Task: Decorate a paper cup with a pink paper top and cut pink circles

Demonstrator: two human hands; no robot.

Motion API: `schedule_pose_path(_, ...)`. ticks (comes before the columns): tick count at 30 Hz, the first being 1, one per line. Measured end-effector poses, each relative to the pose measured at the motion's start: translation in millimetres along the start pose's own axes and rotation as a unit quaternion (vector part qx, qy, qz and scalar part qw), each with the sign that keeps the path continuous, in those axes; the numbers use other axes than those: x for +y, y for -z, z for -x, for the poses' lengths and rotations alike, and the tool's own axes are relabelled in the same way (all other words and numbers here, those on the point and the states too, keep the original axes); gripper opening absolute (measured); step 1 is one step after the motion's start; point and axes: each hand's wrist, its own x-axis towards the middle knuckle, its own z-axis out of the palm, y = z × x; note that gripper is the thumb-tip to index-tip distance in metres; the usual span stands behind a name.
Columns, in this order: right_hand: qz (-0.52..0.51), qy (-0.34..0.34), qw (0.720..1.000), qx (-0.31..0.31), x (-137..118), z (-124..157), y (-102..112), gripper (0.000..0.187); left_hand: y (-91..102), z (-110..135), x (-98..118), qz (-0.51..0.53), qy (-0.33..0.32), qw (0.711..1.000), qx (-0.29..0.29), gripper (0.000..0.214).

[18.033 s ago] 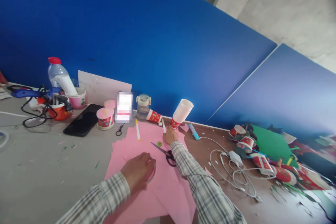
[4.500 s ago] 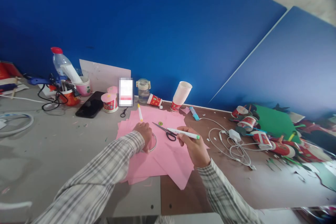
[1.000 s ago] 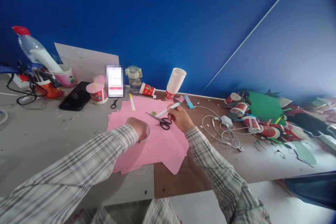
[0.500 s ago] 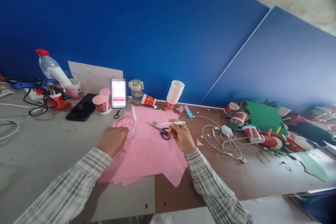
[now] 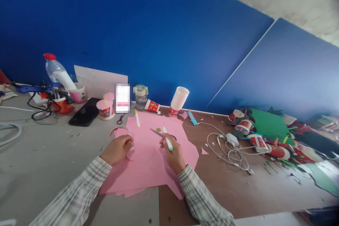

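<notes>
My right hand (image 5: pixel 172 151) is closed round a white marker with a green cap (image 5: pixel 167 142), its white end pointing away over the pink paper (image 5: pixel 148 171). Partly covered by that hand, scissors (image 5: pixel 156 132) lie on the sheets beside a small green disc (image 5: pixel 158 130). My left hand (image 5: pixel 118 149) rests at the paper's left side with its fingers curled together; whether anything is between them is hidden. Just beyond it lies a pale ring (image 5: pixel 109 133), apart from the fingertips. A yellow-capped marker (image 5: pixel 137 119) lies on the paper's far part.
At the back stand a stack of paper cups (image 5: pixel 180 99), a glass jar (image 5: pixel 140 95) and a tipped red cup (image 5: pixel 152 105). A phone (image 5: pixel 86 112) lies left. White cables (image 5: pixel 230 152) and several red cups beside green paper (image 5: pixel 270 123) occupy the right.
My left hand has let go of the ring, which now lies farther left. My right hand has moved toward me and left, turning the marker so its green cap points toward me.
</notes>
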Motion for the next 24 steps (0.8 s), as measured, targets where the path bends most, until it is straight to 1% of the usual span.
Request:
schedule_pose_path(3, 0.051, 0.052, 0.996, -0.055, -1.6, 7.1, -4.6, 0.018, -9.4, -3.5, -4.1, 0.061, 0.018, 0.998, 0.005, 0.015)
schedule_pose_path(5, 0.105, 0.09, 0.986, -0.098, 0.0, 9.5, -6.6, 0.027, -13.9, -4.5, -6.9, 0.091, 0.034, 0.995, 0.02, 0.018)
schedule_pose_path(7, 0.188, 0.126, 0.966, -0.126, 5.4, 10.6, -7.3, 0.039, -16.2, -5.4, -8.5, 0.117, 0.05, 0.991, 0.033, 0.023)
schedule_pose_path(9, 0.265, 0.139, 0.945, -0.132, 13.2, 11.2, -6.7, 0.047, -16.7, -7.3, -9.3, 0.141, 0.066, 0.987, 0.035, 0.026)
schedule_pose_path(11, 0.302, 0.125, 0.936, -0.129, 20.8, 11.6, -5.4, 0.051, -16.4, -10.8, -10.3, 0.167, 0.078, 0.982, 0.029, 0.027)
schedule_pose_path(16, 0.318, 0.103, 0.932, -0.141, 27.4, 11.8, -2.7, 0.051, -16.6, -21.7, -13.6, 0.227, 0.095, 0.969, 0.017, 0.032)
schedule_pose_path(21, 0.294, 0.096, 0.941, -0.139, 24.3, 10.8, -2.7, 0.049, -16.0, -24.2, -12.5, 0.278, 0.104, 0.955, -0.022, 0.044)
schedule_pose_path(24, 0.281, 0.093, 0.946, -0.135, 22.5, 10.0, -2.5, 0.051, -16.9, -25.2, -12.9, 0.278, 0.118, 0.953, -0.028, 0.049)
